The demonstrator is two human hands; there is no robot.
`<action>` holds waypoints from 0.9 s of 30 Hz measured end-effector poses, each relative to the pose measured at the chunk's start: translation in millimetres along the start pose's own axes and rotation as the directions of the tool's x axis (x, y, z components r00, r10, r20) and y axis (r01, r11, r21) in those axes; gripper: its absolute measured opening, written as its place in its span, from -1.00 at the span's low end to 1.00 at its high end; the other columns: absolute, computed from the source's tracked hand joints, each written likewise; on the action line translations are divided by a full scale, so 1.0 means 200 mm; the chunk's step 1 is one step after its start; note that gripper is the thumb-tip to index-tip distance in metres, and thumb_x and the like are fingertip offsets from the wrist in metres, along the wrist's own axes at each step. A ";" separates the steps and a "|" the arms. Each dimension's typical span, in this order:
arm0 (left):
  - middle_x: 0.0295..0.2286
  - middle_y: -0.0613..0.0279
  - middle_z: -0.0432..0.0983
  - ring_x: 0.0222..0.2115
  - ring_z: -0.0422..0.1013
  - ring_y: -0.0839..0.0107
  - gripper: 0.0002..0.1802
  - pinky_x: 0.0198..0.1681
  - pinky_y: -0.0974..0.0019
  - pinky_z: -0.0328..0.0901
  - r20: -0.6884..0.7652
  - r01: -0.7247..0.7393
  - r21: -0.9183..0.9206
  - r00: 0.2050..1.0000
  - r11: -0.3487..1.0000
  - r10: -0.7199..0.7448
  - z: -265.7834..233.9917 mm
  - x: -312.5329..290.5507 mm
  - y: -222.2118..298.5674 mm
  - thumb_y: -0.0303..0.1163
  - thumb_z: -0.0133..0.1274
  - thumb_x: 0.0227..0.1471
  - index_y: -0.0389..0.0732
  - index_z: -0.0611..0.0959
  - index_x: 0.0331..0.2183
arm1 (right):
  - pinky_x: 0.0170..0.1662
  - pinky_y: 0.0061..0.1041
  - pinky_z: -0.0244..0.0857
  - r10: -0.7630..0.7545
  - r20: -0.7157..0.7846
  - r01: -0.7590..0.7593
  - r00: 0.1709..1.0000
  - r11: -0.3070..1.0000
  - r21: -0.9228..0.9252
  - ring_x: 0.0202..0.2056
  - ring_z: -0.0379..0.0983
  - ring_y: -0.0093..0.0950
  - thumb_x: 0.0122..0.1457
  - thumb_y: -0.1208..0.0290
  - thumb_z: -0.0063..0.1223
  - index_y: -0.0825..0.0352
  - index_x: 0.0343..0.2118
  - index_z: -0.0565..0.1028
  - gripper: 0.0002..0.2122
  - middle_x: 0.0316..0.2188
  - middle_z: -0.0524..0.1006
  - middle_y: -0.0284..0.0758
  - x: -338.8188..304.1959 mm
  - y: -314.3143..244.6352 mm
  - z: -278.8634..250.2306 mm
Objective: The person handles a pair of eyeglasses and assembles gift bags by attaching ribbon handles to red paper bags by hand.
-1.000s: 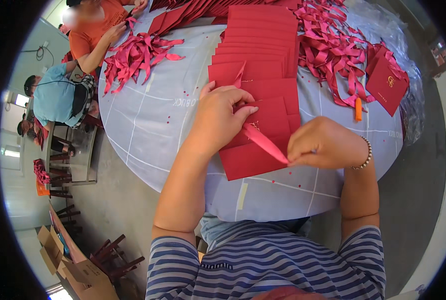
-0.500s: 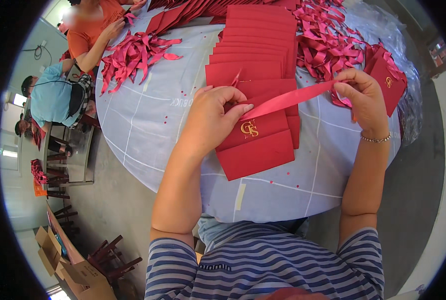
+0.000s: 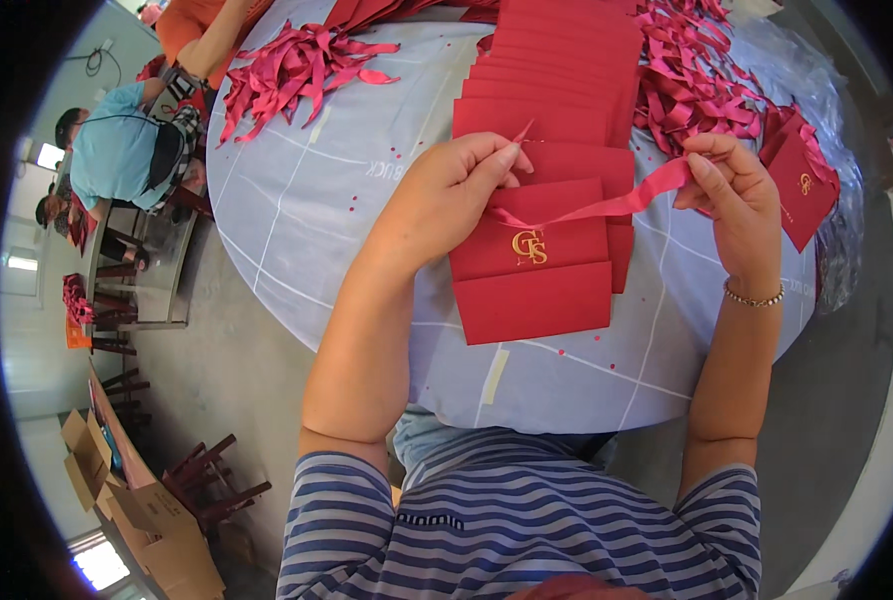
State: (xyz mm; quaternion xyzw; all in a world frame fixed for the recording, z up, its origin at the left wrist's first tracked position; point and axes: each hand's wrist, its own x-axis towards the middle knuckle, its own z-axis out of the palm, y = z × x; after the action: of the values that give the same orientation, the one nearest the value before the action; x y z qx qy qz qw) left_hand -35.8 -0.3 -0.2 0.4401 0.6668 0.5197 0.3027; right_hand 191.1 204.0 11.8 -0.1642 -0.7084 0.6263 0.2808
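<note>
A pink-red satin ribbon [image 3: 606, 209] runs between my two hands, sagging a little in its middle. My left hand [image 3: 451, 195] is closed, thumb and fingers pinching the ribbon, and a pointed ribbon end sticks up past its fingertips. My right hand [image 3: 734, 195] pinches the other stretch of the ribbon. Below the ribbon lies a red paper envelope [image 3: 576, 235] with a gold emblem and a folded-out flap, on top of an overlapping row of red envelopes [image 3: 546, 75]. My left fingers hide part of that envelope's upper left edge.
Loose ribbons lie heaped at the far left [image 3: 301, 70] and far right. A red gold-marked bag [image 3: 804, 190] sits beside clear plastic wrap [image 3: 846, 130]. The round table's pale cloth [image 3: 306, 240] holds small red dots. Other people sit at left; cardboard boxes [image 3: 156, 530] and stools stand on the floor.
The ribbon was stretched nearly straight and now droops. My left hand has turned and moved up toward the envelope's top edge. The whole view has shifted slightly.
</note>
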 end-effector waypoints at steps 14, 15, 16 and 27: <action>-0.42 0.31 0.56 -0.34 0.42 0.56 -0.71 -0.22 0.46 0.31 0.132 -0.008 -0.072 0.991 0.997 0.017 -0.02 -0.01 0.03 -0.29 0.00 0.22 -0.33 0.66 -0.32 | -0.32 -0.69 0.47 -0.072 -0.177 0.131 0.982 0.927 0.351 -0.35 0.61 -0.52 0.28 0.47 0.02 0.39 -0.14 0.51 -0.84 -0.33 0.62 -0.26 0.00 -0.01 0.03; -0.41 0.33 0.56 -0.31 0.41 0.56 -0.73 -0.20 0.45 0.29 0.161 0.010 -0.077 0.987 0.997 0.003 -0.02 -0.02 0.05 -0.31 0.02 0.21 -0.33 0.66 -0.34 | -0.32 -0.68 0.48 -0.007 -0.219 0.093 0.976 0.919 0.383 -0.32 0.61 -0.49 0.28 0.47 0.02 0.40 -0.12 0.50 -0.83 -0.31 0.63 -0.25 0.01 -0.05 0.08; -0.40 0.35 0.56 -0.28 0.40 0.55 -0.75 -0.18 0.45 0.28 0.191 0.028 -0.081 0.982 0.996 -0.012 -0.03 -0.03 0.07 -0.33 0.03 0.20 -0.33 0.66 -0.36 | -0.31 -0.67 0.49 0.059 -0.258 0.056 0.964 0.907 0.417 -0.28 0.62 -0.47 0.28 0.47 0.01 0.40 -0.11 0.50 -0.82 -0.29 0.63 -0.24 0.01 -0.07 0.10; -0.46 0.42 0.54 -0.34 0.42 0.46 -0.81 0.10 0.19 0.01 0.236 -0.257 0.286 0.953 0.923 0.192 -0.04 -0.02 0.01 -0.34 0.11 0.11 -0.20 0.65 -0.49 | -0.27 -0.72 0.40 -0.080 -0.390 0.121 0.917 0.989 0.081 -0.24 0.56 -0.60 0.28 0.44 0.03 0.39 -0.11 0.52 -0.81 -0.23 0.61 -0.26 0.02 0.06 0.02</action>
State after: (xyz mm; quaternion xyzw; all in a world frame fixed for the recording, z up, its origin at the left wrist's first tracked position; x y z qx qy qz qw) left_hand -39.9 -6.5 3.4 0.6071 0.6512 0.3907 0.2340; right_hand 184.3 203.8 1.0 -0.2328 -0.6135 0.6023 0.4545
